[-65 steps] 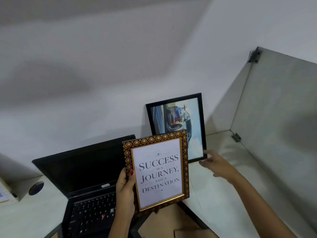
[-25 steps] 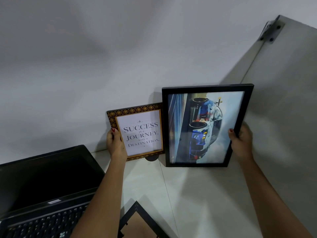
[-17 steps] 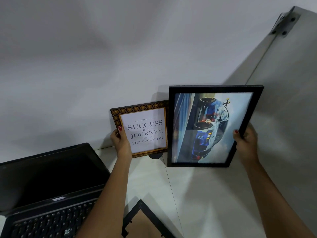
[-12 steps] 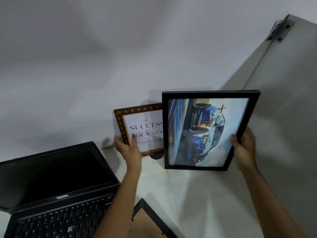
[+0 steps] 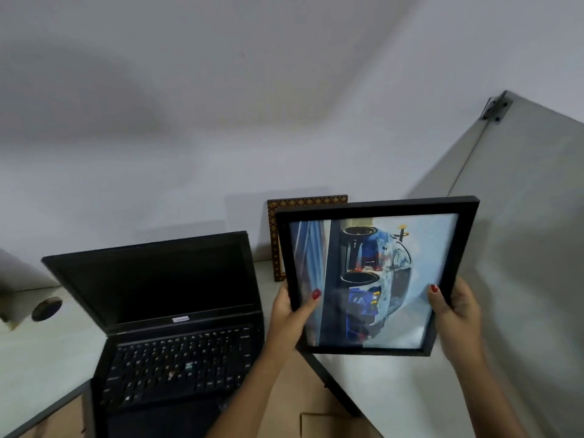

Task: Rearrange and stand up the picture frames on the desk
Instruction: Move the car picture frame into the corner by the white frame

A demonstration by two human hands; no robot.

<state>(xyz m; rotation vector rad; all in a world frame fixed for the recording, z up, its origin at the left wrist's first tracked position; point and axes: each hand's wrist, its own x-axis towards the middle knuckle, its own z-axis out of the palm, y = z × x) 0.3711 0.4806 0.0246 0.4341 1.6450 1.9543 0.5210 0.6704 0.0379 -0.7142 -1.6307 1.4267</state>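
Both hands (image 5: pixel 292 314) (image 5: pixel 458 314) hold the black frame (image 5: pixel 376 276) above the desk (image 5: pixel 38 352).

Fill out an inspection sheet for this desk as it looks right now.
Surface: pale white desk top, partly covered.
Job's things: black-framed car picture held up in both hands; gold-patterned ornate frame upright at the wall behind it; brown-backed frame lying face down.
Clutter: open black laptop, screen dark.
Grippers: left hand and right hand grip the car picture's sides.
Cables: nothing seen.
Surroundings: white wall; grey partition panel at right.
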